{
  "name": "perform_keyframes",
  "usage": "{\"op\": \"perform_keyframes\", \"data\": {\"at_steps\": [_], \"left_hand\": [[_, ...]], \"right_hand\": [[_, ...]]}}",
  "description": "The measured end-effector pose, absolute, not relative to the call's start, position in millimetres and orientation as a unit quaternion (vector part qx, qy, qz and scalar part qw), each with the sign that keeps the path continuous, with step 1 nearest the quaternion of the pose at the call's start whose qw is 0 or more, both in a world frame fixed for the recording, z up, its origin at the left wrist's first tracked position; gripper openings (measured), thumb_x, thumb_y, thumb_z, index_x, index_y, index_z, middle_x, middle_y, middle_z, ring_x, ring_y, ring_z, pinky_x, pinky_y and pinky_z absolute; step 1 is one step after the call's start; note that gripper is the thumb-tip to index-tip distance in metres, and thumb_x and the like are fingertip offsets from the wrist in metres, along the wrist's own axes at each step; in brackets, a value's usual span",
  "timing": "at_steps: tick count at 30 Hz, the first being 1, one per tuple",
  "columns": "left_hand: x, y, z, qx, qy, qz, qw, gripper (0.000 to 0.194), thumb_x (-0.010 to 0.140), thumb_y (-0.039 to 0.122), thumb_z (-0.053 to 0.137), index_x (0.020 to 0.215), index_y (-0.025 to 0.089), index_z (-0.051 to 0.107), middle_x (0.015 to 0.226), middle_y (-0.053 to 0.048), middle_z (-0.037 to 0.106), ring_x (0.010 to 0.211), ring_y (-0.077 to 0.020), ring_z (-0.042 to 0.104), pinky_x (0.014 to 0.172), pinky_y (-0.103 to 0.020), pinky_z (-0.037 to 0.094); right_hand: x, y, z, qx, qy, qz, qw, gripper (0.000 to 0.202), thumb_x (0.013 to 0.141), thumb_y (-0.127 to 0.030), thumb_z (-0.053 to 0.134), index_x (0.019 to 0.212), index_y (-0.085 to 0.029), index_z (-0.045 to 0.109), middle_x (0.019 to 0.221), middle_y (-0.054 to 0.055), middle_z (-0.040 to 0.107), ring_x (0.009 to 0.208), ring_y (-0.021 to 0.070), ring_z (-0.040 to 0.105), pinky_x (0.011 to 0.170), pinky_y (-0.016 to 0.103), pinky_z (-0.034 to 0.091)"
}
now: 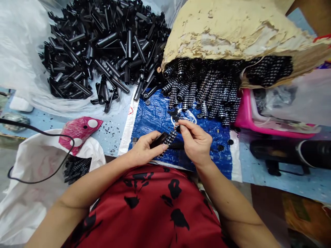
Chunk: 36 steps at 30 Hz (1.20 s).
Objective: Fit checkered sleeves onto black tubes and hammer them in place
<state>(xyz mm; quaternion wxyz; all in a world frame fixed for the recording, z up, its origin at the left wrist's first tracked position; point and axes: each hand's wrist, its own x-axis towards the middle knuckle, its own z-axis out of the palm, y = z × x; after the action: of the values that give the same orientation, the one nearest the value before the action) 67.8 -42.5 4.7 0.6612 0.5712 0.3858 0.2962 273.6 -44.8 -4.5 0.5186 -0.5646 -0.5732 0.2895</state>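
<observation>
Over the blue sheet (pixel 152 119), my left hand (pixel 146 147) is wrapped round a smooth black handle (pixel 159 139). A black tube with a grid of small slots (pixel 170 137) extends from the handle toward my other hand. My right hand (pixel 196 140) pinches a small black piece (pixel 177 128) at the tube's far end. Just beyond my fingers lies a small heap of tiny black parts (pixel 176 113). More slotted tubes (pixel 212 89) spill from a torn yellow paper sack (pixel 232 34).
A big pile of black handles (pixel 103 44) lies on clear plastic at the back left. Pink bag (pixel 80 132) and white sack (pixel 38 155) are at left. A pink tray (pixel 279 130) and black cylindrical device (pixel 287 151) stand at right.
</observation>
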Motion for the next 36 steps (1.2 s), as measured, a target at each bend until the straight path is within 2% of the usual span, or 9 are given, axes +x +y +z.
{"op": "perform_keyframes", "data": {"at_steps": [5,10,15,20,28,36], "left_hand": [[68.5,-45.0,0.2,0.574,0.384,0.295,0.661,0.028,0.096,0.040,0.067,0.091,0.015,0.055,0.080,0.001,0.049,0.072,-0.0111,0.042,0.065,-0.024,0.037],[70.3,-45.2,-2.5,0.568,0.387,0.304,0.660,0.029,0.096,0.041,0.068,0.093,0.015,0.055,0.081,0.001,0.051,0.072,-0.0104,0.044,0.065,-0.023,0.037],[70.9,-44.2,-1.0,0.575,0.380,0.304,0.658,0.028,0.096,0.040,0.068,0.092,0.015,0.055,0.080,0.001,0.051,0.072,-0.0103,0.043,0.065,-0.023,0.037],[71.8,-44.8,0.3,0.584,0.393,0.305,0.641,0.028,0.095,0.039,0.068,0.089,0.015,0.054,0.078,0.002,0.049,0.069,-0.0099,0.042,0.063,-0.023,0.036],[73.9,-49.7,-2.2,0.549,0.402,0.309,0.664,0.026,0.096,0.039,0.067,0.096,0.015,0.057,0.080,0.001,0.052,0.071,-0.0108,0.044,0.065,-0.024,0.037],[75.7,-51.1,-4.8,0.543,0.401,0.315,0.667,0.025,0.095,0.038,0.067,0.094,0.015,0.056,0.079,0.002,0.049,0.071,-0.0108,0.042,0.065,-0.024,0.036]], "right_hand": [[272.7,-47.3,-2.3,-0.568,-0.618,0.202,0.505,0.020,0.098,-0.023,0.067,0.115,-0.022,0.078,0.107,0.004,0.079,0.097,0.0178,0.076,0.092,0.033,0.061],[272.9,-50.1,-0.8,-0.553,-0.636,0.184,0.506,0.022,0.096,-0.017,0.069,0.116,-0.022,0.077,0.108,0.003,0.079,0.096,0.0156,0.076,0.091,0.028,0.061],[273.0,-49.8,-0.7,-0.555,-0.649,0.150,0.499,0.020,0.096,-0.017,0.069,0.114,-0.020,0.077,0.105,0.004,0.080,0.091,0.0159,0.077,0.086,0.028,0.062],[271.1,-49.7,0.0,-0.553,-0.646,0.161,0.501,0.019,0.095,-0.016,0.070,0.113,-0.019,0.077,0.106,0.004,0.080,0.092,0.0156,0.077,0.088,0.028,0.062],[271.1,-53.4,-5.8,-0.539,-0.655,0.141,0.510,0.025,0.093,-0.011,0.071,0.115,-0.020,0.077,0.107,0.003,0.080,0.094,0.0138,0.076,0.090,0.026,0.061],[268.5,-53.5,-7.0,-0.547,-0.650,0.144,0.508,0.023,0.095,-0.013,0.070,0.115,-0.021,0.077,0.106,0.003,0.080,0.092,0.0152,0.076,0.087,0.028,0.062]]}}
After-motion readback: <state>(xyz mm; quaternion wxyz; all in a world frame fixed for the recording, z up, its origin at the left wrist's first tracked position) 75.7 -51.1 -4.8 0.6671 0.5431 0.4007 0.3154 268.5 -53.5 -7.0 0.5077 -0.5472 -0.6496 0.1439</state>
